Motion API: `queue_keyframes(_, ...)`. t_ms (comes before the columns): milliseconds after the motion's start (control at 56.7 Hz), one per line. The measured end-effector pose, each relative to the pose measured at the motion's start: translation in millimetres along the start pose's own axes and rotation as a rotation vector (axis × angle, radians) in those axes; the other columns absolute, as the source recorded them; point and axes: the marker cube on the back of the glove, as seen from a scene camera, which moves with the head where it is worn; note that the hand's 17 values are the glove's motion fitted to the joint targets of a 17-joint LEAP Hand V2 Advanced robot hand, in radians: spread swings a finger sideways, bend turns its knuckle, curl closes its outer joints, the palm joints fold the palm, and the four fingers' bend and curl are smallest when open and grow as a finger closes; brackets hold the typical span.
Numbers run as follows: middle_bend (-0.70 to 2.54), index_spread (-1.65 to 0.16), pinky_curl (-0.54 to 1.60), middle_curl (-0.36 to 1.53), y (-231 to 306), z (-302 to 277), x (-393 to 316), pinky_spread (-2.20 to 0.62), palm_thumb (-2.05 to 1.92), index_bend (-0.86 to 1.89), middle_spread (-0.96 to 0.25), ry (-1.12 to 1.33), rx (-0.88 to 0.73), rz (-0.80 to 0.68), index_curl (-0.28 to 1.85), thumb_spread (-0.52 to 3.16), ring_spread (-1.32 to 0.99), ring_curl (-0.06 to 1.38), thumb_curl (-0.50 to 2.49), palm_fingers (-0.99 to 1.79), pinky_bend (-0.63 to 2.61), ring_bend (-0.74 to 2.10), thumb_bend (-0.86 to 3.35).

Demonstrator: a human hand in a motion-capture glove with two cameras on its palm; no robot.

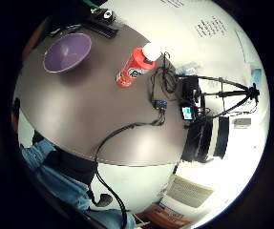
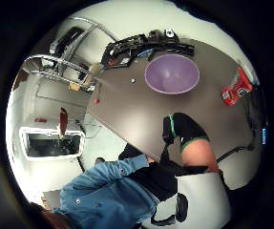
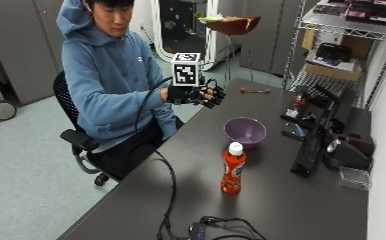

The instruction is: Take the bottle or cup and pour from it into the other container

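Bottle point(image 3: 233, 174) sits upright on the dark table point(image 3: 293, 210), a bit right of centre in the outside view — orange body, white cap, nobody touching it. Purple bowl point(image 3: 245, 132) is just behind it, further from the camera, also untouched.

Gloved right hand point(image 3: 196, 94) is up in the air in the upper middle of the frame, over the near edge of the table and well apart from both things. Its fingers point(image 3: 214, 96) look loosely curled and aren't holding anything, so the bottle is below and off to the right of them, with open tabletop in between.

Both palm views back that up: bottle point(image 1: 135, 67) and bowl point(image 1: 68, 51) look small on the tabletop, near each other but not touching. In the thumb-side one the bottle point(image 2: 236, 88) is near the table's edge, with the bowl point(image 2: 172, 74) alongside.

Person in a blue hoodie point(image 3: 110, 75) sits in a chair point(image 3: 73, 135) at the left of the frame.
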Motion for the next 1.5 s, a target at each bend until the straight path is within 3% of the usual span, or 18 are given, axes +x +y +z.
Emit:
queue_keyframes(159, 0.17, -0.31, 0.2, 0.08, 0, -2, 4, 0.17, 0.61, 0.16, 0.01, -0.001, -0.008, 0.022, 0.13, 0.73, 0.08, 0.14, 0.21, 0.26, 0.47, 0.38, 0.3)
queue_keyframes(371, 0.18, -0.37, 0.25, 0.15, 2, -4, 8, 0.2, 0.66, 0.16, 0.02, 0.002, 0.002, 0.034, 0.19, 0.92, 0.1, 0.19, 0.29, 0.23, 0.48, 0.41, 0.2)
queue_keyframes(1094, 0.17, -0.38, 0.33, 0.25, 37, -14, 73, 0.21, 0.78, 0.15, 0.03, -0.022, 0.162, 0.153, 0.25, 1.0, 0.1, 0.26, 0.43, 0.19, 0.48, 0.42, -0.02)
queue_keyframes(1500, 0.18, -0.37, 0.34, 0.27, 49, 3, 154, 0.21, 0.64, 0.14, 0.04, -0.167, 0.295, 0.25, 0.24, 0.99, 0.1, 0.28, 0.4, 0.17, 0.48, 0.44, -0.04)
